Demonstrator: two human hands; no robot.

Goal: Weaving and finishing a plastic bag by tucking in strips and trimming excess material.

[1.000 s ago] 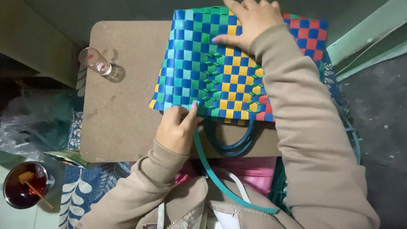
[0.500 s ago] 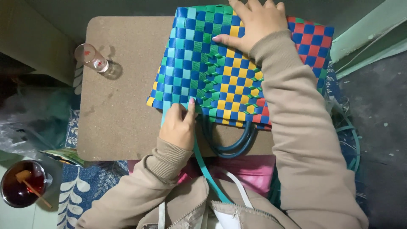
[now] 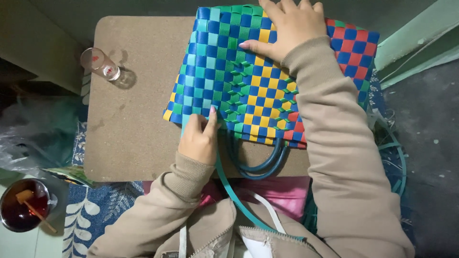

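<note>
Two hands worked one woven bag (image 3: 267, 81), which lay flat on a brown bench (image 3: 134, 119) with its long axis running left to right and its handles (image 3: 258, 160) pointing back toward the person. Farthest left, off the bench, a cup (image 3: 21, 210) of dark drink sat on the floor, and a small glass (image 3: 99, 63) lay on its side near the bench's left edge, well apart from the bag. Next came the left hand (image 3: 198, 138), set at the bag's near left corner. Its fingers (image 3: 212, 119) were pinched on a teal strip (image 3: 229, 188), the thumb and forefinger pressing it against the lowest row of the weave. From that pinch the strip ran down and to the right, off the bench edge and across the lap, so its free length lay behind the hand and the weave lay just ahead of the fingertips. Further right, the right hand (image 3: 287, 26) rested spread and flat on the bag's far edge, fingers released, gripping nothing, only pressing the panel down. The left hand was the nearer one to the strip's working end; the right was well apart from it, across the bag's width.
</note>
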